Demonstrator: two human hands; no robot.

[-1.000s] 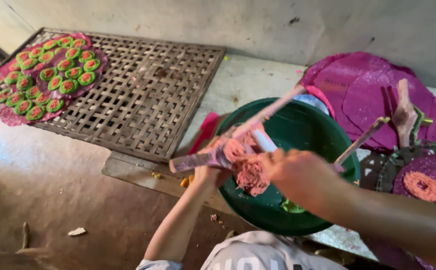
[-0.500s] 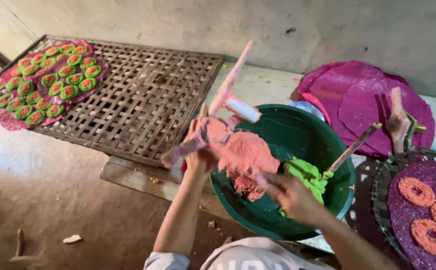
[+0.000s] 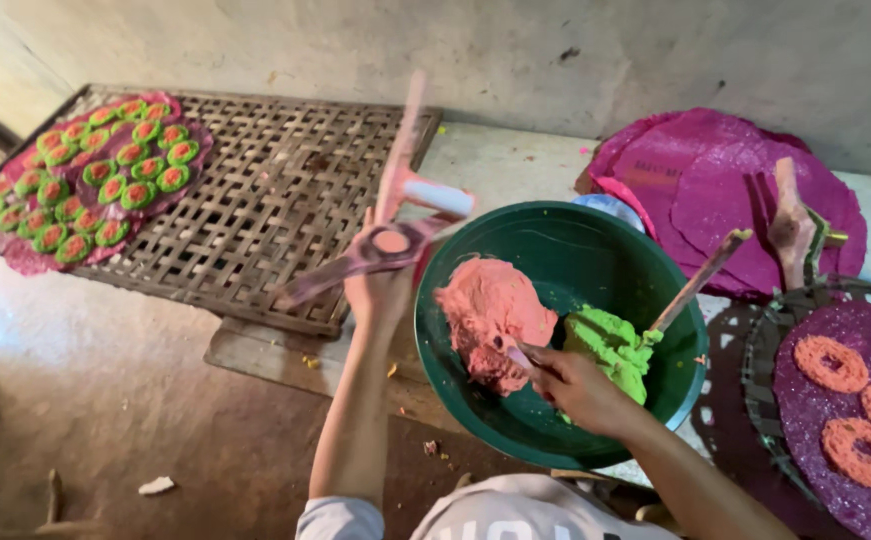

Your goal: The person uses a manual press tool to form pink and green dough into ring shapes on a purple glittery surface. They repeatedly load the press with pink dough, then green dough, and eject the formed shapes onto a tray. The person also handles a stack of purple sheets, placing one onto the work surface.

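Stained concrete floor [image 3: 105,400] by a grey wall [image 3: 555,50], left hand [image 3: 380,290] clutching hinged press [image 3: 385,245], right hand [image 3: 580,385] pinching spoon [image 3: 515,352]

A woven lattice tray [image 3: 255,215] lies in the upper left of the frame. On its left end is a pink sheet [image 3: 15,250] with many green and pink rings [image 3: 105,180]. In the upper right lie purple sheets [image 3: 725,190]. At the right edge, a purple sheet on a round rack [image 3: 755,370] carries orange rings [image 3: 835,365].
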